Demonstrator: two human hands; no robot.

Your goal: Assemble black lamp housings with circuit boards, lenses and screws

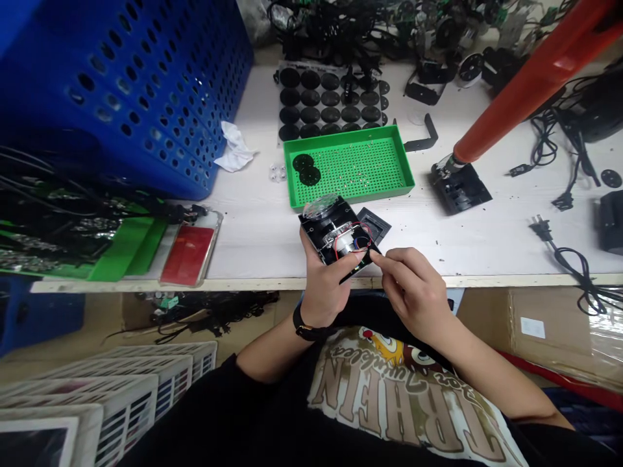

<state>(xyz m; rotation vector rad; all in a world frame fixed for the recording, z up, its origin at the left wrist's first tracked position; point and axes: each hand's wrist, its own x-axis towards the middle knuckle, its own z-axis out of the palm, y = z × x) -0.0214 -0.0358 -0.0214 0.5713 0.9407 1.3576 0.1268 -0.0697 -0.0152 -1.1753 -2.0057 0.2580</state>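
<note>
The left hand [324,285] grips a black electronic unit [327,227] above the desk's [257,246] front edge at 12 o'clock, tilting its red wires [361,237] toward the right hand [413,285]. That hand's narrow pinch meets the unit's edge; whether it holds a wire is hidden.

Black graphic T-shirt [384,395], black wrist strap [304,329]

I ran a single head-worn camera, looking forward and down from above the person's chest [384,395], close over the left hand [325,285] and right hand [413,288], facing across the white workbench [253,246] beyond them.
</note>
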